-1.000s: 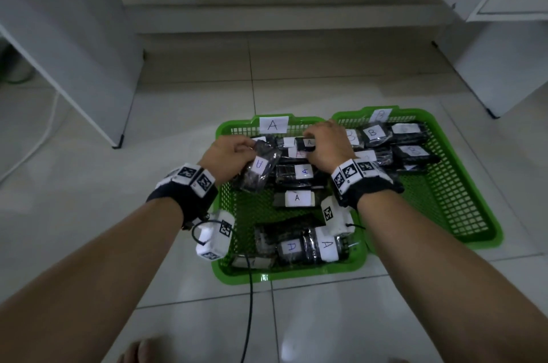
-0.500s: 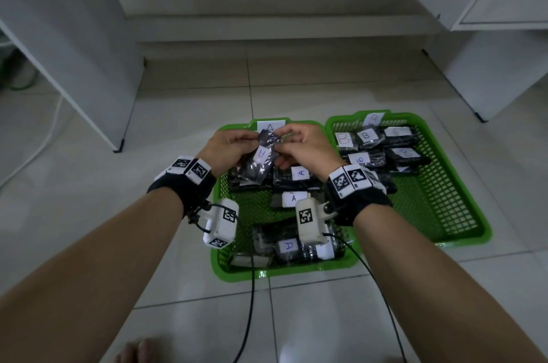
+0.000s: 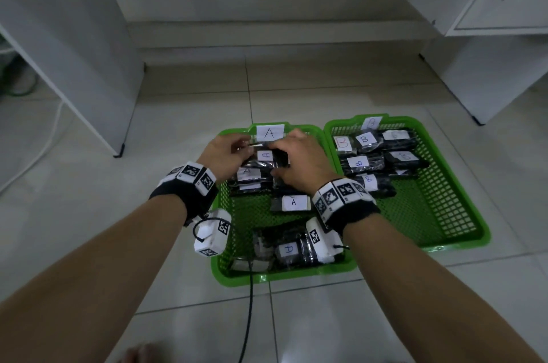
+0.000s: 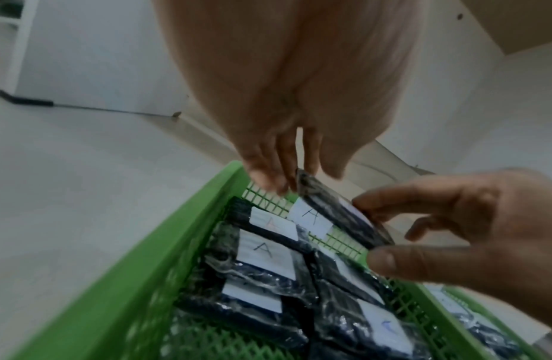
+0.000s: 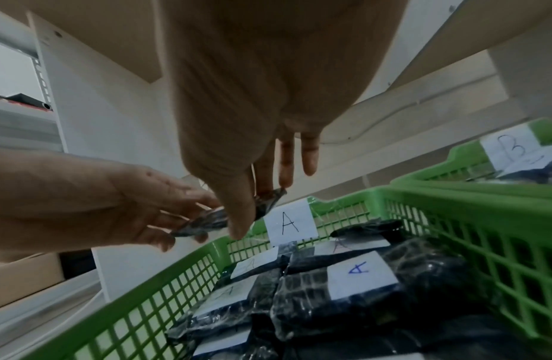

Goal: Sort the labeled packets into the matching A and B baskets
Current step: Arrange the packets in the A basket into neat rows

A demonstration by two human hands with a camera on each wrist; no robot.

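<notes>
Both hands are on one dark packet [image 4: 339, 209] with an A label, held over the far end of the A basket [image 3: 221, 270], center of the head frame. Left hand [image 3: 225, 152] pinches one end with its fingers [image 4: 268, 175], right hand [image 3: 302, 161] grips the other between thumb and fingers. More A packets lie under it. The B basket [image 3: 474, 232] sits just right, touching, holding B packets.

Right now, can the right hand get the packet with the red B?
Probably not yet: the right hand is pinching an A packet together with the left hand. The red B packet lies uncovered nearby.
</notes>
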